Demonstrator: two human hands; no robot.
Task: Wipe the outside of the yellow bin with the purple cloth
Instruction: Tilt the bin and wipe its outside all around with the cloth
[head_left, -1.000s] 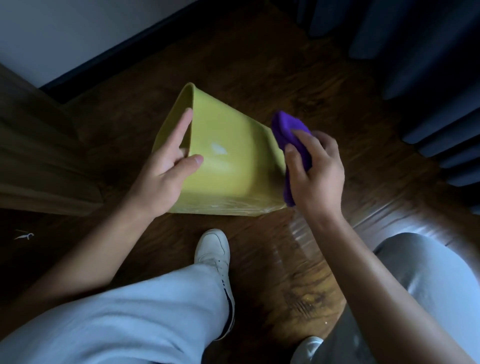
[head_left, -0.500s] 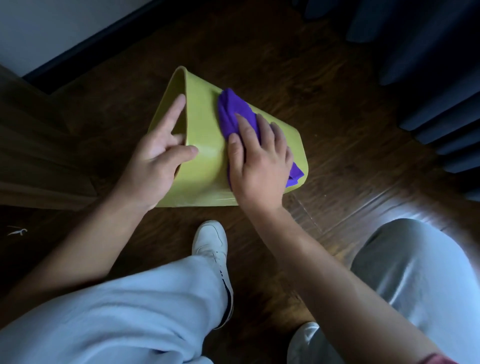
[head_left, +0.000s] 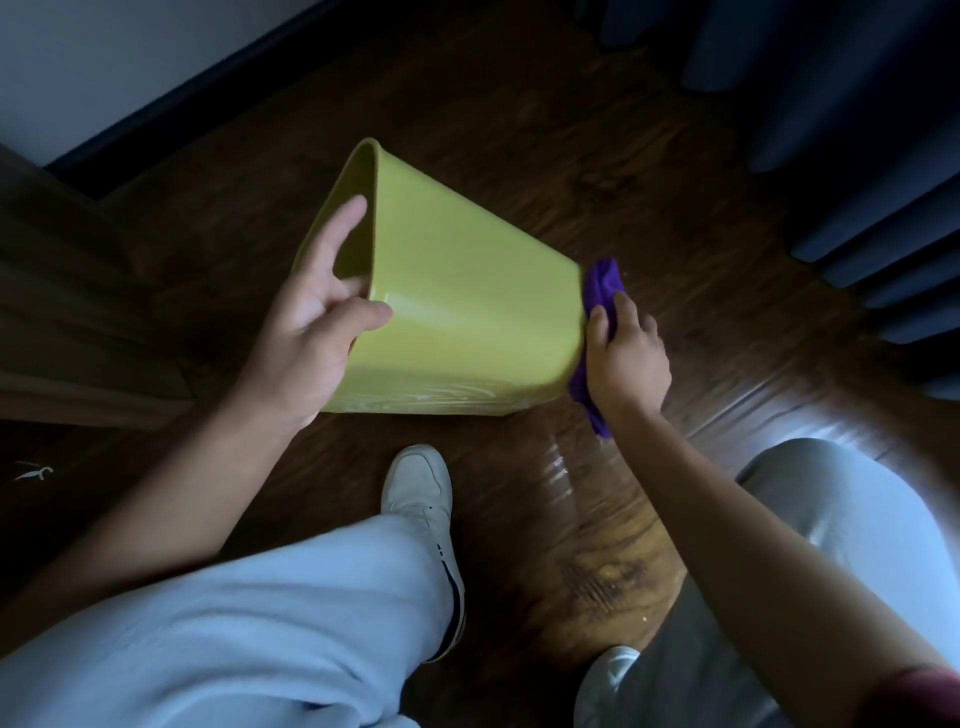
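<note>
Head view | bottom centre: white sneaker (head_left: 418, 480) on wood floor (head_left: 597, 171) | centre: left hand (head_left: 311, 332) clamps rim, thumb outside, steadying tipped yellow bin (head_left: 467, 301) | centre-right: right hand (head_left: 626, 358) closed around purple cloth (head_left: 602, 283), pressed to bin's base for wiping

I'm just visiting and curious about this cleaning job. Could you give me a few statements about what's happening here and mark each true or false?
1. The yellow bin stands upright on the floor. False: it lies tipped on its side.
2. The right hand holds the purple cloth at the bin's base end. True.
3. The left hand rests on a knee. False: it grips the bin's rim.
4. A white shoe is near the bin. True.
</note>
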